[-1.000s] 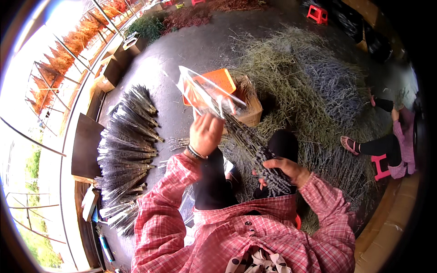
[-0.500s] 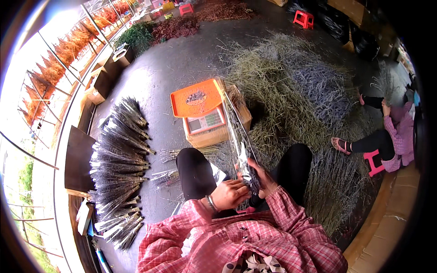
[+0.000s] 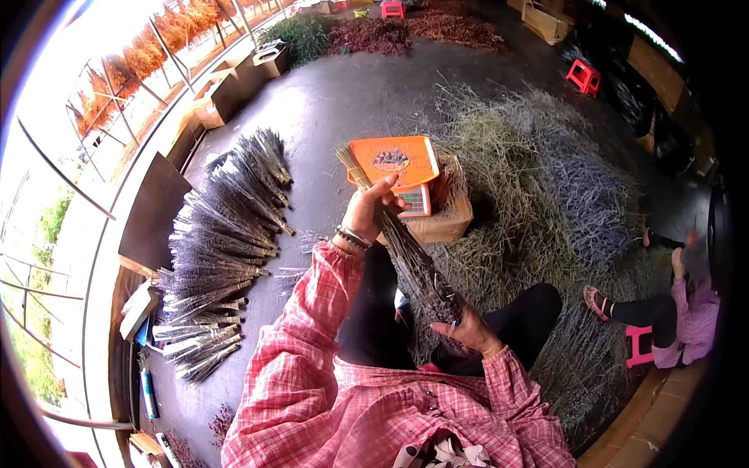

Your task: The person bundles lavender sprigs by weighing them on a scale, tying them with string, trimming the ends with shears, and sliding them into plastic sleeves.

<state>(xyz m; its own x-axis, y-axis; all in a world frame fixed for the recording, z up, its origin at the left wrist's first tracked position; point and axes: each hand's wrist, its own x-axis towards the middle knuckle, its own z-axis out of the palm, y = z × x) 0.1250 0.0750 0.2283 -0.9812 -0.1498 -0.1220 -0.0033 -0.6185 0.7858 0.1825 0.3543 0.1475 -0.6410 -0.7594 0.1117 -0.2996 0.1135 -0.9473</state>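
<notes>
A long bundle of dried lavender (image 3: 417,265) slants across in front of my lap, pale cut stems up and to the left, dark flower heads down and to the right. My left hand (image 3: 374,209) is closed round it just below the stem ends. At the flower end, my right hand (image 3: 472,331) grips it from the side, thumb laid over the heads. Whether a clear sleeve covers the bundle, I cannot tell. Just beyond my left hand is a scale with an orange tray (image 3: 421,160), bits of dried flower on it, standing on a cardboard box (image 3: 449,222).
Several finished-looking lavender bundles (image 3: 222,234) lie fanned in a row at left. A big heap of loose dried stems (image 3: 507,187) spreads at right, its purplish part (image 3: 593,207) farther over. A person (image 3: 686,312) sits at the far right near a pink stool (image 3: 640,343).
My left hand has risen from the bundle's lower end to its stem end. The right hand now holds the flower end. The shiny wrap seen earlier no longer shows plainly. My view has shifted.
</notes>
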